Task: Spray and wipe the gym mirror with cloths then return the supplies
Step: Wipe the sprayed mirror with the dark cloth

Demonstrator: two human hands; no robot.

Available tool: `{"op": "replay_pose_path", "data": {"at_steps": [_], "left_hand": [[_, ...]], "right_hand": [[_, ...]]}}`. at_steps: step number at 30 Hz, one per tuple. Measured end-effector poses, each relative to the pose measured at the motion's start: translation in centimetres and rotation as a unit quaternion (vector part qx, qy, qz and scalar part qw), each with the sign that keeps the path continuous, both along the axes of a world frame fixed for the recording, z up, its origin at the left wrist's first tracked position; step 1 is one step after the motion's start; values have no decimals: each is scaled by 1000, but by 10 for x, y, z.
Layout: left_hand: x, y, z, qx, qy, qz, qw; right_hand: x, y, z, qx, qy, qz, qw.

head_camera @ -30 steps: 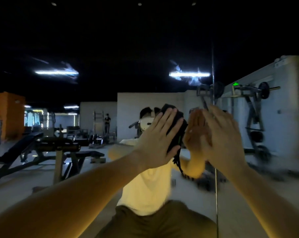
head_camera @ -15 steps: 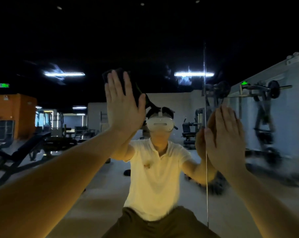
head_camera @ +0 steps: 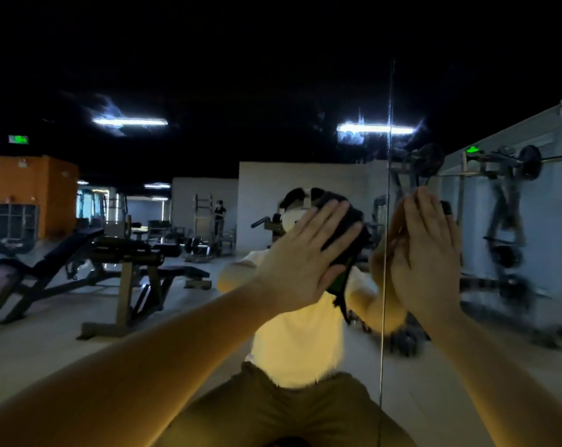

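My left hand (head_camera: pixel 308 256) and right hand (head_camera: pixel 426 253) lie flat on the gym mirror (head_camera: pixel 176 333).
The left hand presses a dark cloth (head_camera: pixel 349 225) to the glass, fingers (head_camera: pixel 333 211) straight and spread, just left of the vertical seam (head_camera: pixel 383 301). The right hand sits just right of that seam, fingers straight and together, gripping nothing I can see. I cannot tell if a cloth lies beneath it.
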State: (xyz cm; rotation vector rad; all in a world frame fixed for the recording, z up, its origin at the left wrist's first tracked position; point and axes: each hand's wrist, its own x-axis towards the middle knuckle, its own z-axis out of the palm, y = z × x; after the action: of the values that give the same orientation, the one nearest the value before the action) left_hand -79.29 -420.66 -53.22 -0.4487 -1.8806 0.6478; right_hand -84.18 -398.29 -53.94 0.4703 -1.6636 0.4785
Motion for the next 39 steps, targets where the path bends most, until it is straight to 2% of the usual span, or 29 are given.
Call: {"op": "replay_pose_path", "data": {"at_steps": [3, 8, 13, 19, 24, 27, 33, 39], "left_hand": [[17, -54, 11, 113, 48, 21, 992], [52, -146, 7, 293, 103, 84, 947], [43, -125, 4, 367, 133, 60, 919], [7, -18, 7, 250, 81, -19, 965], [-9, 62, -12, 218, 14, -127, 968], [-9, 80, -27, 184, -20, -151, 971], [-4, 51, -42, 90, -7, -37, 995], [20, -35, -66, 176, 31, -16, 984]], "right_hand": [[-5, -2, -2, -4, 0, -19, 1000], [-3, -7, -6, -13, -4, -24, 1000], [0, 0, -13, 16, -22, -14, 1000], [4, 20, -15, 89, -37, -4, 995], [11, 32, -24, 109, -48, 30, 992], [10, 36, -35, 120, -55, 36, 991], [20, 28, -46, 97, -74, 49, 991], [23, 7, -65, 73, -57, 43, 995]]}}
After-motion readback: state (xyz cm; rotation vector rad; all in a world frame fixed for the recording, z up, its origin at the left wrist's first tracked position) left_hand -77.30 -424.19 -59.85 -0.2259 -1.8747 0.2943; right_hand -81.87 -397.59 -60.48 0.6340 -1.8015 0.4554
